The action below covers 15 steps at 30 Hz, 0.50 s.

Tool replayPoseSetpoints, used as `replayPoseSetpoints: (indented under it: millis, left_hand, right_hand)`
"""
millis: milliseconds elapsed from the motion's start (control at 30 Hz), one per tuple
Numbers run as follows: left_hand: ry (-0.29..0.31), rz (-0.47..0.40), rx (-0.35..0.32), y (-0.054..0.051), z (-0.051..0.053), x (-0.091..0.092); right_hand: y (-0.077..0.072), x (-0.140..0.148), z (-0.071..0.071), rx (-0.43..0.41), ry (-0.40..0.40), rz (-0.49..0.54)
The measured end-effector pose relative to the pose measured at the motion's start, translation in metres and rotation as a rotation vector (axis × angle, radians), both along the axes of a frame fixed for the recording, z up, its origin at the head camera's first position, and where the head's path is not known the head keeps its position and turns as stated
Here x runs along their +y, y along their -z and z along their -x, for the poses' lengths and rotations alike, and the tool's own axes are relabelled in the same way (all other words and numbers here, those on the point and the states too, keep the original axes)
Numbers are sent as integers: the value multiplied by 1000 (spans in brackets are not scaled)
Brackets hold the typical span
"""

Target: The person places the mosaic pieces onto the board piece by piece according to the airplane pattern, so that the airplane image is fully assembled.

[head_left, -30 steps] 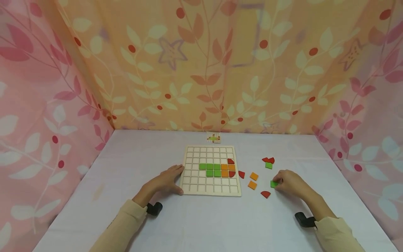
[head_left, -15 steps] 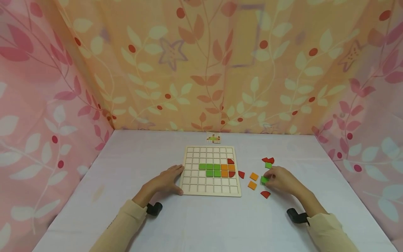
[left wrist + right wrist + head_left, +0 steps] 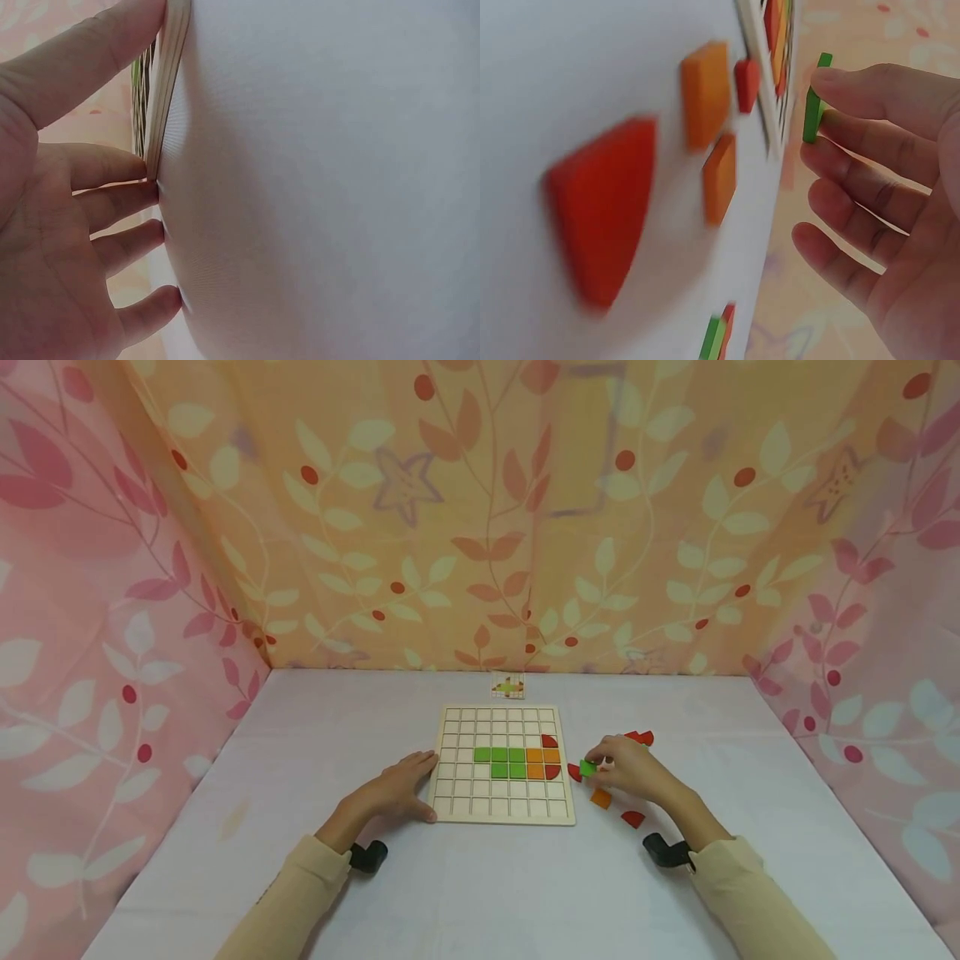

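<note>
The right hand (image 3: 633,768) pinches a green tile (image 3: 588,768) at its fingertips, probably held high to clear the orange tile (image 3: 601,799) below them. The left hand (image 3: 396,789), fingers spread, touches the board (image 3: 463,787) beside them, seemingly for steadiness.

Behind our left grip (image 3: 397,789), we wear a beige left sleeve (image 3: 296,893) with a dark mark (image 3: 266,892); behind our right grip (image 3: 633,770), a matching right sleeve (image 3: 753,893). Our left wrist camera (image 3: 370,857) and right wrist camera (image 3: 666,851) are black and bent.
</note>
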State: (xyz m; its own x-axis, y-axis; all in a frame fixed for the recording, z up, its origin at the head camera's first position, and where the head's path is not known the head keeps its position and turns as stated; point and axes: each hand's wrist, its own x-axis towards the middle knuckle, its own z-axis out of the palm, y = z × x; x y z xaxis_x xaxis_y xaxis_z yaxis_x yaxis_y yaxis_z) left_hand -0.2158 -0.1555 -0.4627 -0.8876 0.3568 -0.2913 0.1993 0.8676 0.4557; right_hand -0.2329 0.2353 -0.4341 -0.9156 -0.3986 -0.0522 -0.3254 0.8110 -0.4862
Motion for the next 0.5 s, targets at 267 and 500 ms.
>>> replayPoseSetpoints:
  millis: [267, 500]
  left_hand:
    - [-4, -5, 1, -1, 0, 1]
    - [-6, -2, -2, -1, 0, 1]
  right_hand:
    - [-6, -35, 9, 19, -48, -38]
    - [-7, -62, 15, 43, -135, -46]
